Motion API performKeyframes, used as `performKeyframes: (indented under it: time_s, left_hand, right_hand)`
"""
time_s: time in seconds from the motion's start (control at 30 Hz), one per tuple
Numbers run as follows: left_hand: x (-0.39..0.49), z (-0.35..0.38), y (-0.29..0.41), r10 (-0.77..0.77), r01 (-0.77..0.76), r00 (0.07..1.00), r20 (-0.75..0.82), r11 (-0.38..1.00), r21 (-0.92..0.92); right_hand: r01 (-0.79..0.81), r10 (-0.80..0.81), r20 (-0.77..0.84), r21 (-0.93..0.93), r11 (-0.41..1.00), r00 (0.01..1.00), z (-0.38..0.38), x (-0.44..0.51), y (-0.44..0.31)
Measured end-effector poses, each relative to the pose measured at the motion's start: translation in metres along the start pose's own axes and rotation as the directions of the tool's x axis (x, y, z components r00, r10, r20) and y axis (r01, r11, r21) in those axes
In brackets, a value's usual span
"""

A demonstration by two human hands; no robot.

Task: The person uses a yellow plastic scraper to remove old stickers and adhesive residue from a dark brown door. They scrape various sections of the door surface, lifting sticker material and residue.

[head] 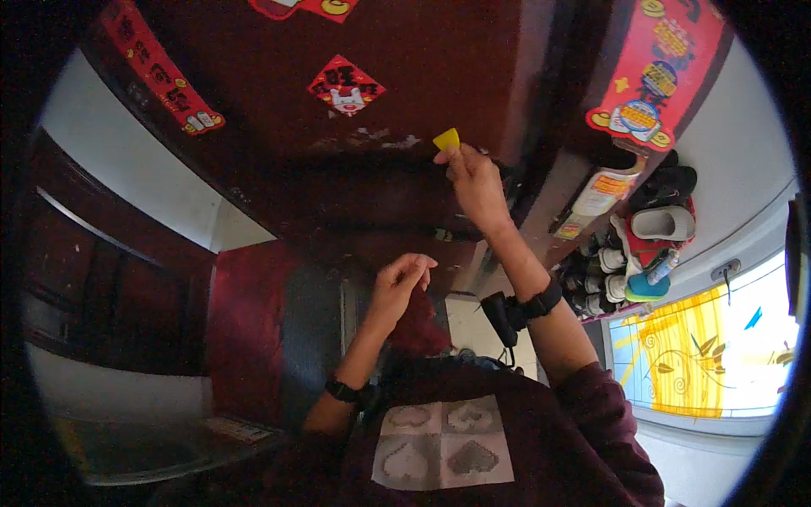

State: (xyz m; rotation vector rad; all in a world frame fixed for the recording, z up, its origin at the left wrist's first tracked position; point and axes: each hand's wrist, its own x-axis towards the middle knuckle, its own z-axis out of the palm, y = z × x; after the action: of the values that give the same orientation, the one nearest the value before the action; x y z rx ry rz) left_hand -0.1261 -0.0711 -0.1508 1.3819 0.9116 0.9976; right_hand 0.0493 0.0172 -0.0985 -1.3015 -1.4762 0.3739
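Observation:
My right hand (475, 184) is raised in front of a dark reddish-brown door (443, 70). Pinched between its thumb and fingers is a small flat yellow piece (447, 139), possibly a plastic scraper. Whether the piece touches the door cannot be told. Pale, patchy residue (400, 143) marks the door just left of the yellow piece. Above that residue, a red diamond-shaped paper decoration (346, 85) with a cartoon animal is stuck on the door. Lower down, in front of my body, my left hand (402, 284) has its fingers curled together, with nothing visible in them.
Red paper strips with writing hang on the left (158, 70) and right (659, 76) of the door. A bottle with a label (602, 193) is beside the right frame. Shoes (608, 272) crowd a rack along the right wall, near a bright patterned window (690, 355).

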Motion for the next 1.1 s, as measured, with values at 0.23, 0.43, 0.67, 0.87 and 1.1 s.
performKeyframes:
  time_s: [0.23,0.43,0.67,0.87,1.1]
  left_hand:
    - [0.043,-0.022,0.016,-0.132,0.133,0.99,-0.053,0.991,0.015]
    - [0.094,-0.008,0.037,-0.191,0.221,0.972,0.139,0.944,-0.245]
    - [0.11,0.001,0.038,-0.215,0.35,0.929,0.3,0.772,-0.53]
    - [0.116,0.015,0.043,-0.119,0.254,0.956,0.27,0.797,-0.549]
    - [0.134,0.03,0.021,-0.114,0.336,0.913,0.392,0.755,-0.563]
  right_hand:
    - [0.011,0.037,0.151,-0.305,0.952,0.988,0.028,0.004,-0.005]
    - [0.043,0.032,0.172,-0.415,0.909,0.985,0.021,0.001,-0.031]
    - [-0.045,0.129,0.127,-0.521,0.853,0.983,0.029,0.001,-0.04]
    - [-0.19,0.296,0.055,-0.653,0.733,0.954,0.022,0.008,-0.07]
    - [-0.218,0.25,-0.048,-0.665,0.714,0.967,0.02,0.006,-0.084]
